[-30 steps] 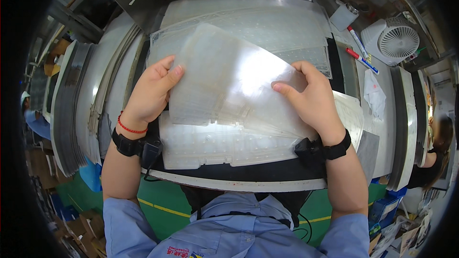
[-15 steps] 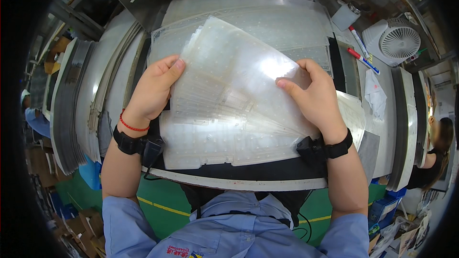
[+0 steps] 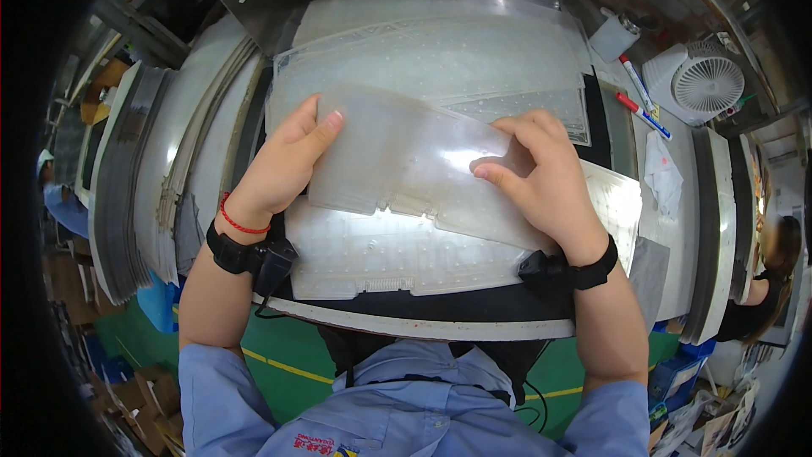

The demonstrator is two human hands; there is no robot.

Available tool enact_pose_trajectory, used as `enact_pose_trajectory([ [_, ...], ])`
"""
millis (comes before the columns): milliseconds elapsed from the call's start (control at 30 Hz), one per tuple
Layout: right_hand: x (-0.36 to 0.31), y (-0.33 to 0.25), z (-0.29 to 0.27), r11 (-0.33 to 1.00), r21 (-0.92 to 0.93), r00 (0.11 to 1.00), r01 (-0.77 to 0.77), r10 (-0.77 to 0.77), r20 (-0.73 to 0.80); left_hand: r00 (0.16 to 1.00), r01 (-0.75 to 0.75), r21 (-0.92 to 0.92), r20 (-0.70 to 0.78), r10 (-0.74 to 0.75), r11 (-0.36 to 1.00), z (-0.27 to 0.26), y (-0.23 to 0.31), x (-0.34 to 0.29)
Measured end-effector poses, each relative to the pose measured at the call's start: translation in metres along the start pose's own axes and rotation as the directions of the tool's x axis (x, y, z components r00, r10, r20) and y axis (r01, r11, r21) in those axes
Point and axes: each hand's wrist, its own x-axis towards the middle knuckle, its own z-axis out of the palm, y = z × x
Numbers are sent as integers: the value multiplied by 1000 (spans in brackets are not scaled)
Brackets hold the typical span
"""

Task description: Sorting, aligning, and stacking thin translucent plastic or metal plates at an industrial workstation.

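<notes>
Between my two hands is a stack of thin, clear plastic sheets (image 3: 389,148), tilted and a little blurred. My left hand (image 3: 292,152) grips its left edge, thumb on top. At the right side my right hand (image 3: 541,173) pinches the stack, thumb on the upper face and fingers behind the far edge. Below it, on the bench, lie more clear sheets with small dots (image 3: 372,262), notched along the near edge. Larger translucent sheets (image 3: 431,42) are spread behind the held stack.
Stacked grey panels (image 3: 127,186) stand at the left. On the right are a white fan (image 3: 702,80), a white bottle (image 3: 616,36), red-capped markers (image 3: 639,112) and a crumpled white cloth (image 3: 664,171). A person (image 3: 765,288) is at the far right.
The fanned-out sheets have come together into a more even stack. The stack has tipped lower at its far edge, and my right hand has shifted slightly left.
</notes>
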Motion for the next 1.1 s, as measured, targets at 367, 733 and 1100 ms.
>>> enact_pose_trajectory([
  [367,-5,-15,-10,977,-153,942,146,-185,-279,960,-225,-192,-212,183,955,-37,-6,11],
  [733,-11,-26,-6,990,-131,961,47,-9,277,898,-237,-369,-436,58,899,-57,-9,22],
  [1100,-12,-32,-8,985,-166,932,-40,96,349,696,-204,41,-696,175,978,-48,-4,18],
])
